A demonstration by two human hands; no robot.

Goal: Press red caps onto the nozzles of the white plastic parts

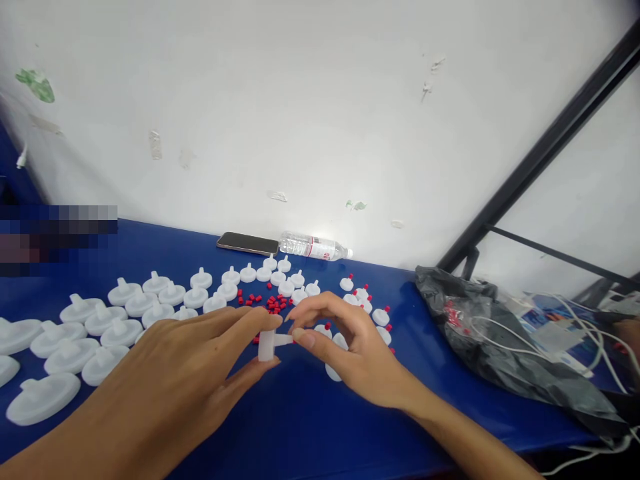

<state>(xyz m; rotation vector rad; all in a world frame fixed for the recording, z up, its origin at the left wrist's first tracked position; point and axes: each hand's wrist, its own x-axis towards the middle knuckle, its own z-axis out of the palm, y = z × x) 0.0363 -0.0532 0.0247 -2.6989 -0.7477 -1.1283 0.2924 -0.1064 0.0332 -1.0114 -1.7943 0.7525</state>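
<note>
My left hand (200,353) holds a white round nozzle cap (267,345) on edge between thumb and fingers, its spout pointing right. At the spout's tip my right hand (355,347) is closed in a pinch, with a trace of red at the thumb; the fingers hide most of what they grip, which looks like a small red cap. Behind my hands lies a scatter of loose small red caps (273,305). Many white nozzle caps (120,331) without red tips stand spout up on the left. White nozzle caps with red tips (381,316) are grouped on the right.
A phone (247,243) and a clear plastic bottle (315,247) lie along the wall on the blue table (310,433). A dark plastic bag (500,360) with cables over it takes up the right end, beneath a black metal frame (545,147). A blurred patch covers the far left.
</note>
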